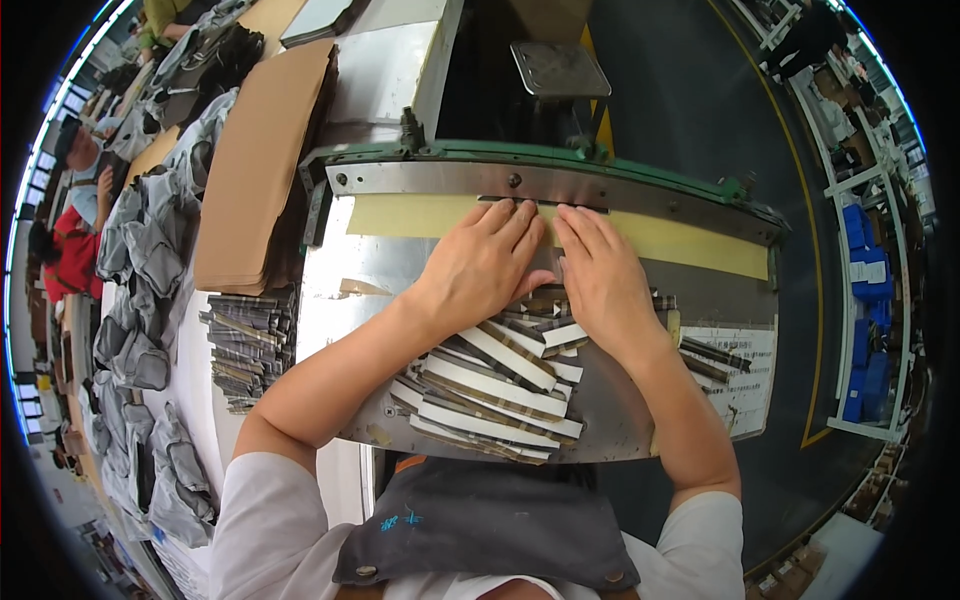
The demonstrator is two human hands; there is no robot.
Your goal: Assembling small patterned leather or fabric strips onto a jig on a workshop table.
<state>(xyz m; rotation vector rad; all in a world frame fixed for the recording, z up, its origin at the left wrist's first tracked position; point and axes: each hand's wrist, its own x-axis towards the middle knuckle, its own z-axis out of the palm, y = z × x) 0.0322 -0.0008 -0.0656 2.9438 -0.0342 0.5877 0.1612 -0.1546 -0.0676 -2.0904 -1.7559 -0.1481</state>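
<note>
Fingers stretched forward and lying flat, my left hand point(485, 255) reaches the steel bar point(440, 183) of a green-framed machine point(460, 150). Beside it my right hand point(605, 285) lies the same way, also open. Under both sets of fingertips runs a thin dark strip point(490, 199) along the bar, over a band of yellow tape point(390, 217). The thumbs point toward each other, apart from the strip. Below my wrists, a loose pile of white and dark patterned strips point(500, 390) covers part of the metal work plate point(620, 420). My palms hide some of the strips.
A bundle of dark patterned strips point(248, 345) lies left of the plate, below a stack of brown cardboard point(262, 170). Several strips point(715, 358) rest on a printed sheet point(750, 390) at right. Grey bags point(140, 260) and co-workers are farther left. A stool point(560, 70) stands beyond the machine.
</note>
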